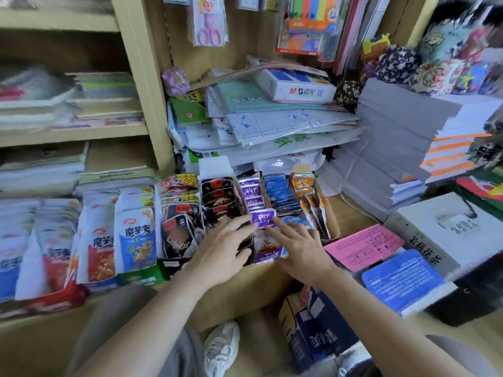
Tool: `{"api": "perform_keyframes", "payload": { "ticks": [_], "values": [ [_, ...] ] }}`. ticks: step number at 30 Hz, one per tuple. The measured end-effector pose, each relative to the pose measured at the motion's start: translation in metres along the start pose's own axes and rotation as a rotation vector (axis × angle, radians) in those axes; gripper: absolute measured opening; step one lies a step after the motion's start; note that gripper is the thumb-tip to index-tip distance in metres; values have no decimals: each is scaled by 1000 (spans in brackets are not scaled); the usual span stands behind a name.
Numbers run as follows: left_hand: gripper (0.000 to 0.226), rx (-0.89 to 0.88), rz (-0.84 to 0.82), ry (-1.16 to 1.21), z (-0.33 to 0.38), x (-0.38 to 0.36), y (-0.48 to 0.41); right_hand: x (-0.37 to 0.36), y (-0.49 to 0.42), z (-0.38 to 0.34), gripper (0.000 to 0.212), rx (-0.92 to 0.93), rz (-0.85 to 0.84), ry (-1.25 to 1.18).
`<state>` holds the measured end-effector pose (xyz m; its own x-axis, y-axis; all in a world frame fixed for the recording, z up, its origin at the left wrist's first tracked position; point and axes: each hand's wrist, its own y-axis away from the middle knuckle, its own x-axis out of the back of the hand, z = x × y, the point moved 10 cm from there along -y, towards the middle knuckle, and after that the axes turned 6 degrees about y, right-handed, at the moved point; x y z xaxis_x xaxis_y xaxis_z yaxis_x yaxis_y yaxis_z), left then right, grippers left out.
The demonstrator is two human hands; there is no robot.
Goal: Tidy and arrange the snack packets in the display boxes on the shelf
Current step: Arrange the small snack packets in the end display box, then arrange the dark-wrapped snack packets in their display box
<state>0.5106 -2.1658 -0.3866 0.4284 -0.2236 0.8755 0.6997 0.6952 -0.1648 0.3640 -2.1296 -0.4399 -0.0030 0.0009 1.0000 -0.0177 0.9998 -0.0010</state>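
Note:
A cardboard display box on the shelf holds rows of purple packets, blue packets and orange packets. To its left stands a box of black packets. My left hand reaches in with straight fingers, its fingertips touching a purple packet at the front of the purple row. My right hand lies flat with fingers spread over the front blue packets, its index finger at the same purple packet. Another purple packet lies below between both hands.
Left of the boxes stand rows of white, blue and red snack bags. Stacks of paper rise behind the boxes. Pink and blue sheets lie at right, a dark box and my shoe on the floor below.

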Motion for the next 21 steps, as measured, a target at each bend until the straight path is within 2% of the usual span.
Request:
{"api": "perform_keyframes", "payload": {
  "ticks": [2, 5, 9, 12, 14, 18, 21],
  "values": [
    [47, 12, 71, 63, -5, 11, 20, 4, -1, 1, 72, -32, 27, -26],
    [36, 49, 92, 74, -14, 13, 57, 5, 3, -4, 73, -86, 1, -78],
    [39, 80, 39, 23, -29, 4, 87, 19, 13, -22, 75, -118, 28, -40],
    [43, 103, -12, 44, -36, -1, 93, 27, 16, -40, 69, -145, -24, -35],
    [41, 118, -55, 71, -37, -7, 95, 41, 12, -47, 63, -194, -16, -148],
    [34, 164, -115, 133, -41, -20, 97, 69, -13, -50, 41, -357, 75, -635],
    [31, 163, -122, 129, -36, -23, 97, 84, -45, -52, 45, -402, 137, -711]
  ]
}}
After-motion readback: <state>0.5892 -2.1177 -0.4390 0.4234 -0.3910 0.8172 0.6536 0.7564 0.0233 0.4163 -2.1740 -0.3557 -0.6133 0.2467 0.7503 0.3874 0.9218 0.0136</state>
